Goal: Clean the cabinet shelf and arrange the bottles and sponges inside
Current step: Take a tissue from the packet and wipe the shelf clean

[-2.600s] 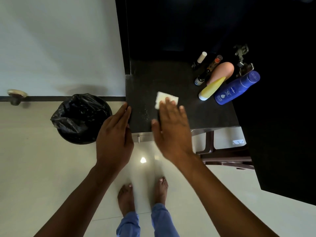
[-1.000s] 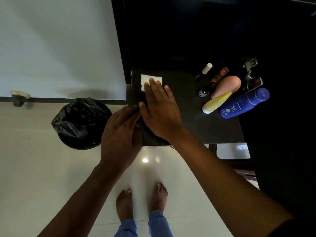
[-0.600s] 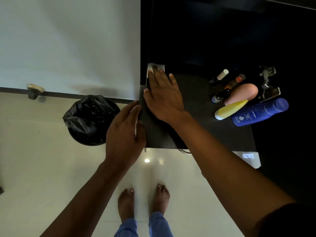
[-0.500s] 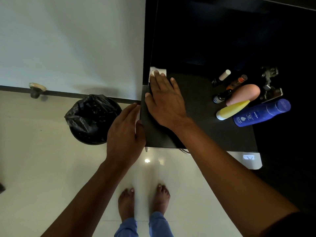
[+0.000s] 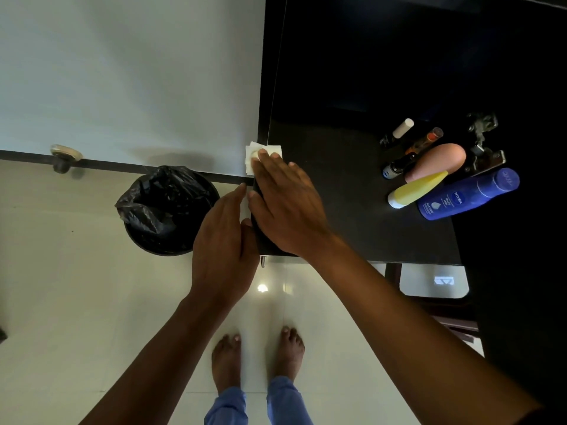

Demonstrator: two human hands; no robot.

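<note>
My right hand (image 5: 285, 204) lies flat on the black shelf (image 5: 343, 191), its straight fingers pressing a white tissue (image 5: 254, 157) at the shelf's left edge. My left hand (image 5: 224, 250) is held open just off that edge, palm toward the shelf side. At the right of the shelf lie a blue Nivea bottle (image 5: 466, 194), a yellow bottle (image 5: 417, 188), a peach bottle (image 5: 441, 161), an orange-capped dark bottle (image 5: 411, 151) and a small white-capped bottle (image 5: 399, 131).
A bin lined with a black bag (image 5: 165, 210) stands on the pale floor left of the shelf, below my left hand. A metal hinge (image 5: 484, 139) sits at the cabinet's right side. A white wall (image 5: 129, 75) rises to the left.
My right hand has swept the tissue from the shelf's middle front back to its left edge, where it now overhangs. My left hand stayed beside the shelf's left edge.
</note>
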